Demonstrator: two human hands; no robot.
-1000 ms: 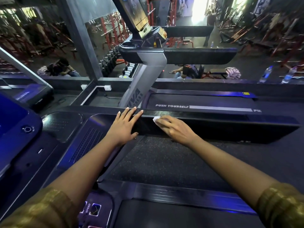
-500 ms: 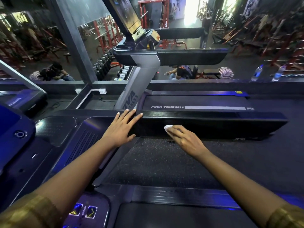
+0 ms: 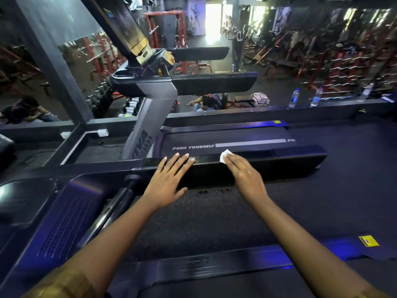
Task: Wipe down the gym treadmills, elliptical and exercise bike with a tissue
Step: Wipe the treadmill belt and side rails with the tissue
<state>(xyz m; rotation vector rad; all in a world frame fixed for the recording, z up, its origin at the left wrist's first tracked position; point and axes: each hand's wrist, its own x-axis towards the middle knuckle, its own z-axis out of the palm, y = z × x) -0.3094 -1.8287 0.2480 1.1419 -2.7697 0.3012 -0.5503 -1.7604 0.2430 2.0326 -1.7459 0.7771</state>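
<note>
Handrail (image 3: 290, 162) top again bears the tissue (image 3: 223, 156) under the right hand (image 3: 247, 177).

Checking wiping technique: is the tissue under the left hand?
No, the tissue sits pressed under the right hand on the black handrail; the left hand lies flat on bare rail.

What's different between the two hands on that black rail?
The right hand presses a white tissue under its fingertips; the left hand has nothing under it. The left hand's fingers are spread, thumb out to the side; the right hand's fingers lie close together. Both hands lie flat, palm down, on the rail.
</note>
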